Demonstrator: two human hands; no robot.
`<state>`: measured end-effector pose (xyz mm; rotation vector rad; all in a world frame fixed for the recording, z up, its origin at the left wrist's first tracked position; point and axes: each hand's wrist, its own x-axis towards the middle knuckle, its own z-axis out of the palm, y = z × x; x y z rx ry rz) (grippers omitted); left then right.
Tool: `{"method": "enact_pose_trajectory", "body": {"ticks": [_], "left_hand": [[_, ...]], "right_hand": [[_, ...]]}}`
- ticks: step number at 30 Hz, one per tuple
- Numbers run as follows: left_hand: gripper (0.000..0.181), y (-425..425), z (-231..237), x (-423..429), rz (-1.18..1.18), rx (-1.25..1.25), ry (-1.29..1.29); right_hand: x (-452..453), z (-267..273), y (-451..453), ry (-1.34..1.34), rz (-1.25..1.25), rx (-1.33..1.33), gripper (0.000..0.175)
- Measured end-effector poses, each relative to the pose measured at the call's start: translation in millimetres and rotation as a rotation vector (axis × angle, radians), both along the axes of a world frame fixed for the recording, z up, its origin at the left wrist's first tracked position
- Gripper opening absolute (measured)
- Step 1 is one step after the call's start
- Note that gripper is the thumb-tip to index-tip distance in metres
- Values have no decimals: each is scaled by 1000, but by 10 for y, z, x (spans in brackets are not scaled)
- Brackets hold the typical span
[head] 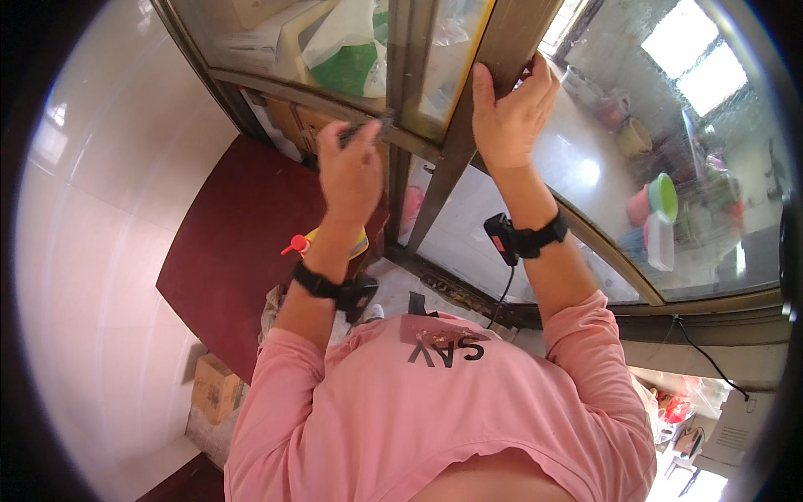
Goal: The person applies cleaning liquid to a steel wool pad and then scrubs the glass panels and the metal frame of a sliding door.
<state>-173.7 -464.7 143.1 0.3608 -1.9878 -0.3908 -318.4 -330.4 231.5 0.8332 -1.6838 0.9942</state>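
Observation:
My right hand [515, 116] grips the edge of a brown metal door frame [502, 44], the thumb on its near face and the fingers around the far side. My left hand [351, 169] is blurred and raised before the glazed cabinet [295, 97]. Its fingers are curled around a small dark object [352, 133], whose kind I cannot tell. Partly hidden behind my left forearm is a yellow bottle with a red pump top [300, 244], above a dark red board [238, 251]. Both wrists wear black straps with small devices.
Glass panels in brown frames surround my hands. Through the right pane [602, 169] show a green cup [662, 196], a pink cup [638, 206] and other containers. A cardboard box [214, 389] stands at lower left beside the pale tiled wall [113, 219]. A cable hangs from the device on my right wrist.

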Motion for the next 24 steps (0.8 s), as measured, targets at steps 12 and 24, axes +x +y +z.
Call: {"method": "enact_pose_trajectory", "body": {"ticks": [12,24], "left_hand": [[20,-261,-399,-436,122,-134,-171],[18,-433,-387,-442,96,-197,-182]], "right_hand": [[-147,-156,-176,209,-179,-74,69],[-196,-210,-176,228,-138,-127,68]]}}
